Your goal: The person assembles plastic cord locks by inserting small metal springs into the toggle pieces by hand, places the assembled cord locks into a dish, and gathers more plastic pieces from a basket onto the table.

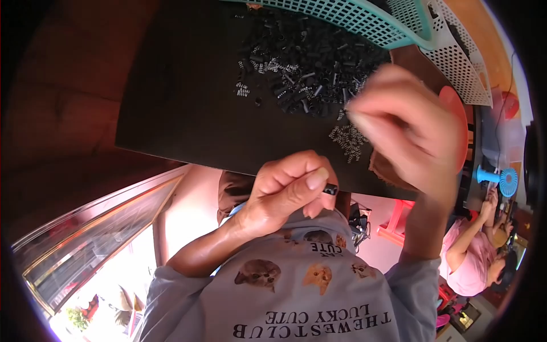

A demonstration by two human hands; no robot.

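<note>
My left hand point(290, 189) is closed above the table's near edge, in front of my shirt. Between its thumb and fingers is a small black plastic piece point(330, 188), one end showing. Blurred by motion, my right hand point(407, 122) is over the right side of the dark table, its thumb and forefinger drawn together in a pinch. Whatever lies between those fingertips is too smeared to make out. Just left of that hand is a small heap of silver coil springs point(348, 141). Beyond it spreads a large pile of small black tubular parts point(319, 80), mixed with more springs point(273, 66).
A teal perforated basket point(364, 25) stands along the table's far side, beside a white perforated basket point(456, 65). The dark tabletop point(188, 108) extends left. At the right are a blue fan point(506, 182), a red stool point(395, 225) and another person in pink point(470, 256).
</note>
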